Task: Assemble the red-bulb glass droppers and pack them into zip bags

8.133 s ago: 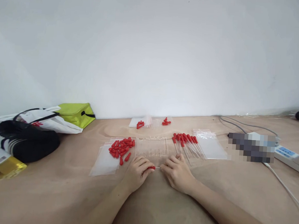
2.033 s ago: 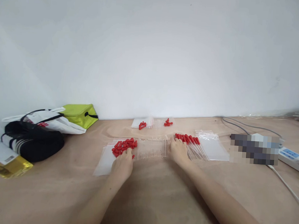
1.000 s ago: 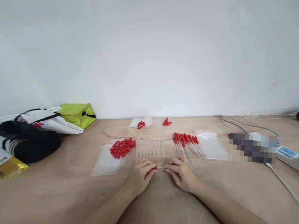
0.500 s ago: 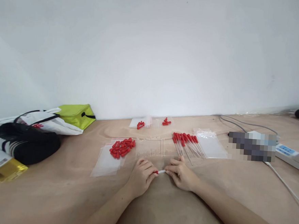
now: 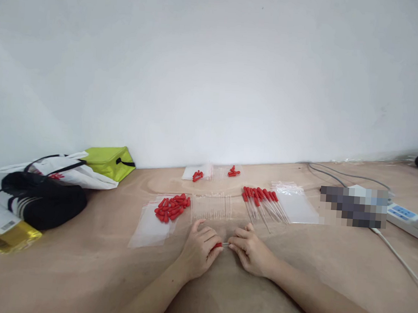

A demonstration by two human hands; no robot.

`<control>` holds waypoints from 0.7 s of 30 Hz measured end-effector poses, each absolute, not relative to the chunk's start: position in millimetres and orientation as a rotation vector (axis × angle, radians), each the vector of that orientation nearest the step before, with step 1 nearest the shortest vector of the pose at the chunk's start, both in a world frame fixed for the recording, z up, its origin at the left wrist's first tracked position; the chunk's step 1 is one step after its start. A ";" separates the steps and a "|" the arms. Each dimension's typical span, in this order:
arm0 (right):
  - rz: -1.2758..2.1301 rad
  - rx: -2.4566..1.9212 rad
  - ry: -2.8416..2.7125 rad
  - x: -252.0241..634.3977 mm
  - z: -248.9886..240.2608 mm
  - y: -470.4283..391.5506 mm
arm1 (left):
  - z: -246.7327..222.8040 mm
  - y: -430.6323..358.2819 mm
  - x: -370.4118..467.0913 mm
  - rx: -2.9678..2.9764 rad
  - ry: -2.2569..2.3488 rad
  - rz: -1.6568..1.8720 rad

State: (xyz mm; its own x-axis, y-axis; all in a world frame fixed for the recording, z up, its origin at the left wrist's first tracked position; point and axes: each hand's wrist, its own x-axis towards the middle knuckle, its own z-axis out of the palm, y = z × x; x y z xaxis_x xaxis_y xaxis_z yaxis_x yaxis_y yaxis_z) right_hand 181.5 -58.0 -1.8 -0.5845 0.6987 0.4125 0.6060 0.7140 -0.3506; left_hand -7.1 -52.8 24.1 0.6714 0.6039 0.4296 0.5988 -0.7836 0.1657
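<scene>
Between thumb and fingers, my left hand (image 5: 201,251) pinches a red rubber bulb (image 5: 217,245). A thin clear tube (image 5: 225,244) runs from the bulb to my right hand (image 5: 250,250), whose fingertips are closed on it. Beyond my left hand lies a pile of red bulbs (image 5: 171,208) on clear plastic bags (image 5: 146,228). A row of thin clear tubes (image 5: 210,207) lies just past both hands. To the right, several tubes with red bulbs fitted (image 5: 259,196) are fanned out beside more clear bags (image 5: 296,205).
Small groups of red bulbs (image 5: 197,175) lie on bags near the wall. At left are a black bag (image 5: 55,205), a white bag (image 5: 96,176) and a green bag (image 5: 104,161). A power strip (image 5: 401,213) and cables (image 5: 398,255) are at right.
My hands have come slightly closer together, and less of the clear tube shows between them. The view has shifted slightly.
</scene>
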 end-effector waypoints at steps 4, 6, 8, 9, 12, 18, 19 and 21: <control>0.210 -0.986 -2.401 179.1 -0.3 -57.3 | 25.3 -53.2 -6.6 2.830 1.047 0.737; 0.157 -1.005 -2.415 178.7 2.3 -57.4 | 24.8 -52.4 -7.0 2.799 1.079 0.735; 0.063 -1.044 -2.422 179.6 6.0 -57.7 | 23.4 -50.9 -8.3 2.761 1.118 0.719; 0.013 -1.062 -2.424 180.9 7.9 -57.7 | 22.3 -49.9 -9.4 2.737 1.146 0.721; -0.082 -1.152 -2.381 190.6 12.8 -53.9 | 17.5 -46.7 -13.9 2.623 1.290 0.792; -0.055 -1.766 -1.777 225.7 16.8 -17.5 | 9.5 -43.2 -17.7 2.473 1.407 0.818; -0.037 -1.857 -1.694 230.4 17.0 -10.4 | 9.2 -43.1 -17.3 2.480 1.399 0.817; -0.007 -2.007 -1.584 236.9 17.1 1.0 | 9.4 -43.1 -16.2 2.488 1.400 0.819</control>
